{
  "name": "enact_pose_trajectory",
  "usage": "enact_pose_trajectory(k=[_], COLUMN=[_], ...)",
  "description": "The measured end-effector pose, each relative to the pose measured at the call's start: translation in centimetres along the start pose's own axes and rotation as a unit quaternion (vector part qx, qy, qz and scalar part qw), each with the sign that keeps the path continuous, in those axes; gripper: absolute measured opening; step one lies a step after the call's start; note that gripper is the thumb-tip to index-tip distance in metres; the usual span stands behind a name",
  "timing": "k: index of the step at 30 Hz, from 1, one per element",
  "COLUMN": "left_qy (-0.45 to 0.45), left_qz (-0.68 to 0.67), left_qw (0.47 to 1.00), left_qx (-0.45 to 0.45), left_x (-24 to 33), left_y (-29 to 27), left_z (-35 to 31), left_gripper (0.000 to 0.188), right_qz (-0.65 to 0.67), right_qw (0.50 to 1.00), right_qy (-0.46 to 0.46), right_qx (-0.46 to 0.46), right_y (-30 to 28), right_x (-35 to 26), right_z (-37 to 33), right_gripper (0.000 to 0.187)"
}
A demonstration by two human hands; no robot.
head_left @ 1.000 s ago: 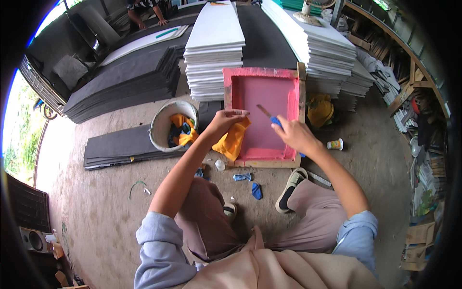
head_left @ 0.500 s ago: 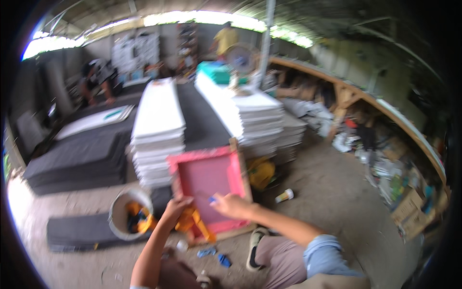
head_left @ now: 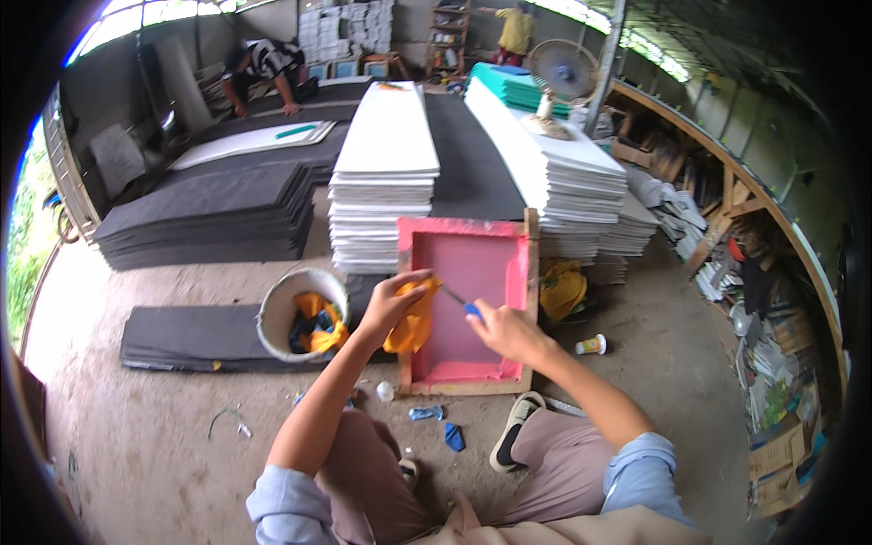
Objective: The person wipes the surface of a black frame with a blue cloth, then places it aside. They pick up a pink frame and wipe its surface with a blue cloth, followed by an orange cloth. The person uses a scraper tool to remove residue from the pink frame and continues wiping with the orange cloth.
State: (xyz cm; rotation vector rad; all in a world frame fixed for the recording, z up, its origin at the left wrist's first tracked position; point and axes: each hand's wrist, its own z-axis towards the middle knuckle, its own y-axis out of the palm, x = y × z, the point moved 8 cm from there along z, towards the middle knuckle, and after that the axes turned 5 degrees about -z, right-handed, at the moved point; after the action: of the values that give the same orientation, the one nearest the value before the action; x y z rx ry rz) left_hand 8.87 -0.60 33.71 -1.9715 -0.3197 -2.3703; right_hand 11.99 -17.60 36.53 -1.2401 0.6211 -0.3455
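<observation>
A wooden frame with pink-red edging (head_left: 463, 225) and a mauve mesh panel stands tilted before me, near the white stacks. At its left side my left hand (head_left: 389, 307) is closed on an orange cloth (head_left: 411, 320), which hangs over the frame's left edge. My right hand (head_left: 516, 334) is closed around the blue handle of a slim tool with a thin metal shaft (head_left: 454, 294). Over the mesh, that shaft points up and left toward the cloth. Whether its tip touches the cloth cannot be made out.
A whitish bucket (head_left: 263, 325) with orange and dark cloths stands left, against dark sheets (head_left: 195, 338). Blue scraps (head_left: 454, 438) lie by my feet, a cup (head_left: 591, 345) to the right. Behind are white stacks (head_left: 381, 195) and a fan (head_left: 563, 71). Two people are farther back.
The whole view has swung, so everything sits farther right and higher. The orange cloth's dangling strip is gathered closer to my left hand. Both hands keep their hold.
</observation>
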Motion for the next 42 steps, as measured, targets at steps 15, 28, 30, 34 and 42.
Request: enact_pose_trajectory(k=[15,28,30,34,42], left_qy=[0.110,0.062,-0.027,-0.140,-0.140], left_qz=[0.165,0.259,0.241,0.080,0.059], left_qw=[0.977,0.960,0.966,0.984,0.988], left_qx=[-0.072,-0.084,-0.091,-0.073,-0.036], left_x=[1.6,-2.3,-2.7,-3.6,-0.5], left_y=[3.1,4.2,4.4,2.3,0.1], left_z=[-0.2,0.2,-0.3,-0.9,-0.8], left_gripper=[0.052,0.047,0.048,0.047,0.047], right_qz=[-0.175,-0.137,-0.115,-0.092,-0.166], right_qw=[0.976,0.988,0.993,0.995,0.985], right_qy=[-0.084,-0.042,-0.006,-0.015,-0.015], right_qx=[0.095,0.058,-0.012,-0.047,-0.043], right_y=[-1.7,5.1,6.4,7.4,16.7], right_x=[-2.8,-1.8,-1.2,-1.8,3.3], right_z=[-1.2,0.3,0.0,-1.1,-3.3], right_gripper=[0.015,0.016,0.013,0.012,0.017])
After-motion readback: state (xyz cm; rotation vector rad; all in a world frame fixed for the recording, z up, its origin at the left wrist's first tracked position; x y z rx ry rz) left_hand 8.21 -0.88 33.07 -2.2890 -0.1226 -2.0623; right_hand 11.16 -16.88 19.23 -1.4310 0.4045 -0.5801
